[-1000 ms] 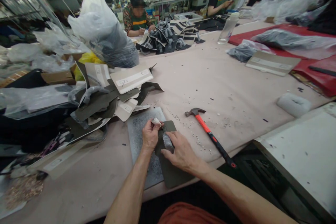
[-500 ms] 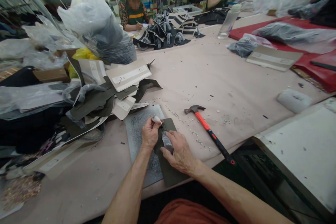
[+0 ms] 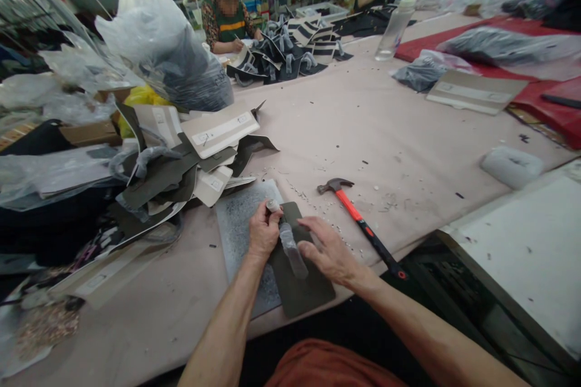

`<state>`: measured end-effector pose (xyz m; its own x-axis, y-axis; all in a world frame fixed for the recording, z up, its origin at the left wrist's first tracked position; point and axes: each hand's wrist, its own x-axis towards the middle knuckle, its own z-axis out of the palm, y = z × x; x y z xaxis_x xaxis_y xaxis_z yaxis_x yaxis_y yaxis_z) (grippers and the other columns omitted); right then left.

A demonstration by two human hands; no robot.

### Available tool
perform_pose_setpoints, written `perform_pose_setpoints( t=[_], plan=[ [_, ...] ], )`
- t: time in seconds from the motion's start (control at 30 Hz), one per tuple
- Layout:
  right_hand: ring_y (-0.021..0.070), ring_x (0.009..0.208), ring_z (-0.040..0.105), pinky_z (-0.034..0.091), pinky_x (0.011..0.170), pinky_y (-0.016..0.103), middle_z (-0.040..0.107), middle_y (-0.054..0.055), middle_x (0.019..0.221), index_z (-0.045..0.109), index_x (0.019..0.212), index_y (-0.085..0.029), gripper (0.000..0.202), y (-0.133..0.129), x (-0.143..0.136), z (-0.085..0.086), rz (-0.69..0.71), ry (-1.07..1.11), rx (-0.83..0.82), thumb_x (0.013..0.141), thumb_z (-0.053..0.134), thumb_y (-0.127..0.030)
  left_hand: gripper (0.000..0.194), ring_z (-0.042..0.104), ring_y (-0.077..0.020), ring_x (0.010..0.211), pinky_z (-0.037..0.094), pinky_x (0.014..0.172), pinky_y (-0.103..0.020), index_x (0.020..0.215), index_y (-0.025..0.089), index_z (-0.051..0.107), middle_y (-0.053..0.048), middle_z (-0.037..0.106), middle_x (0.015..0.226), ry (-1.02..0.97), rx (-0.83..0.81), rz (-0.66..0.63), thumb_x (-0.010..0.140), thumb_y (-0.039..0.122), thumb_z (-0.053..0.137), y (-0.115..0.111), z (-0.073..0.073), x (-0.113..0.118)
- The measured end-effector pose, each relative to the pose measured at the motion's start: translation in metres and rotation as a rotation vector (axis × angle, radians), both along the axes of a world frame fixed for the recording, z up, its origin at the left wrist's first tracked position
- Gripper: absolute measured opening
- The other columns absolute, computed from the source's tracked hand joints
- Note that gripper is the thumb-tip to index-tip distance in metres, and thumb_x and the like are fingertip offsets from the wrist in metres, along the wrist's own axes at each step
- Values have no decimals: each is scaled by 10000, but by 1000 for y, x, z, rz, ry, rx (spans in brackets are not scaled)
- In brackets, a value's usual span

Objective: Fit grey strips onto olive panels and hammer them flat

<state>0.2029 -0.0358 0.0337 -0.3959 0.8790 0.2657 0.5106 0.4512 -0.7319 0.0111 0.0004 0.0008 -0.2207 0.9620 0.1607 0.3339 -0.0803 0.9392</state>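
Note:
A dark olive panel (image 3: 306,296) lies partly over a speckled grey board (image 3: 267,290) at the table's front edge. Along the panel runs a strap (image 3: 293,251) covered in clear plastic. My left hand (image 3: 264,233) is closed at the panel's upper left, pinching a small white-wrapped piece (image 3: 273,205) whose kind I cannot make out. My right hand (image 3: 333,254) hovers over the panel's right side, thumb and fingers apart, holding nothing. Right of the hands rests a claw hammer (image 3: 363,227) with a red and black handle.
At left is a heap of olive and beige panels (image 3: 222,127), with a big plastic bag (image 3: 181,60) behind. Tiny metal bits lie scattered near the hammer. A bottle (image 3: 396,30) and a plastic-wrapped roll (image 3: 512,166) stand at right. Co-workers (image 3: 229,18) sit beyond striped pieces.
My right hand has let go of the plastic-covered strap and moved right, its fingers spreading. More of the strap now shows. My left hand keeps its pinch, shifted slightly.

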Motion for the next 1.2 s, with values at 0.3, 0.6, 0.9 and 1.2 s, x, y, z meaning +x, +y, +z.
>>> perform_pose_setpoints(
  t=[0.3,0.6,0.9,1.2],
  plan=[
    [238,813,565,429,708,347,602,124,916,589,984,-142,183,20,102,-19,-484,-580,-276,853,566,-268,185,689,-216,837,510,793,-304,1007,222,676,-38,751,901,74,26,0,824,243,658,-1,0,4],
    [64,423,304,286,381,183,377,-80,620,416,832,-222,143,22,72,35,-340,472,-1200,841,507,-332,159,693,-216,871,524,805,-312,979,221,681,-39,759,918,35,35,-112,845,203,597,-1,7,-1],
    [98,458,316,194,459,252,421,-36,562,450,778,-218,322,14,43,86,-122,-231,-92,974,375,-461,197,682,-198,824,518,775,-301,1025,226,683,-33,746,916,127,74,-140,849,228,595,-3,1,0],
    [117,458,353,227,499,269,435,-25,556,437,824,-233,296,16,42,118,-196,-269,102,1003,303,-427,184,676,-191,842,505,787,-293,1011,219,687,-33,740,926,116,73,-147,857,230,588,-3,1,0]
  ],
)
